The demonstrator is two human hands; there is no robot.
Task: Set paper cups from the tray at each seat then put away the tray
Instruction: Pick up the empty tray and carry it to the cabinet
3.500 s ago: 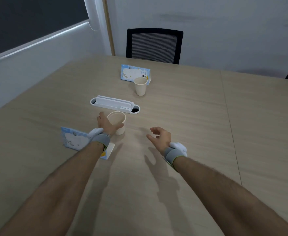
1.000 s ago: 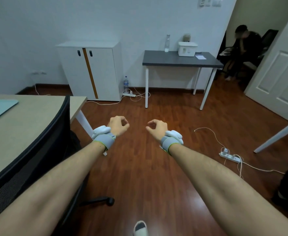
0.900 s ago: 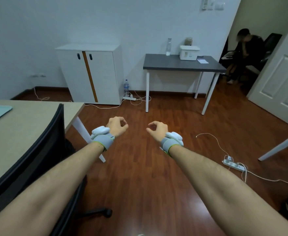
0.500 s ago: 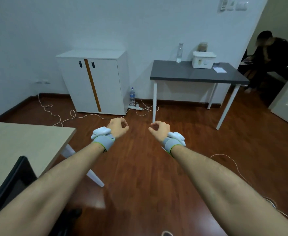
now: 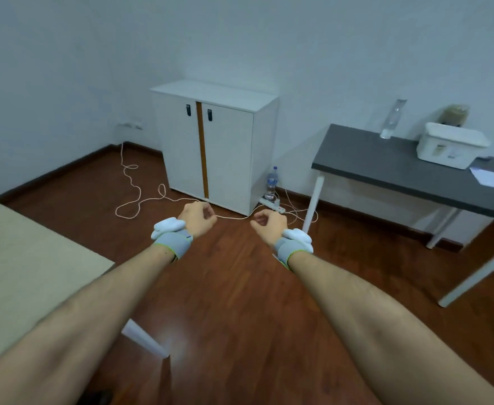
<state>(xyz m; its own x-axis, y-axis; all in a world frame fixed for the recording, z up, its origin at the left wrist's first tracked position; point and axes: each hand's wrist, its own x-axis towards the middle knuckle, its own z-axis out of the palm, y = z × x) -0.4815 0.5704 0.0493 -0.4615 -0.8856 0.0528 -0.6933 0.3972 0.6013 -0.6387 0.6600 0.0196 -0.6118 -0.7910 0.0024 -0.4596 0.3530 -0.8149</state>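
No paper cup and no tray are in view. My left hand and my right hand are stretched out in front of me over the wooden floor, side by side and a short way apart. Both have their fingers curled into loose fists and hold nothing. Each wrist wears a grey band with a white device. The corner of the light wooden meeting table shows at the lower left, below my left forearm.
A white two-door cabinet stands against the far wall. To its right is a dark grey side table with a white box and a bottle. A white cable and a power strip lie on the floor.
The view has swung left: the doorway, the seated person and the black chair have left the frame, and the cabinet now sits in the middle. Both hands stay curled and empty.
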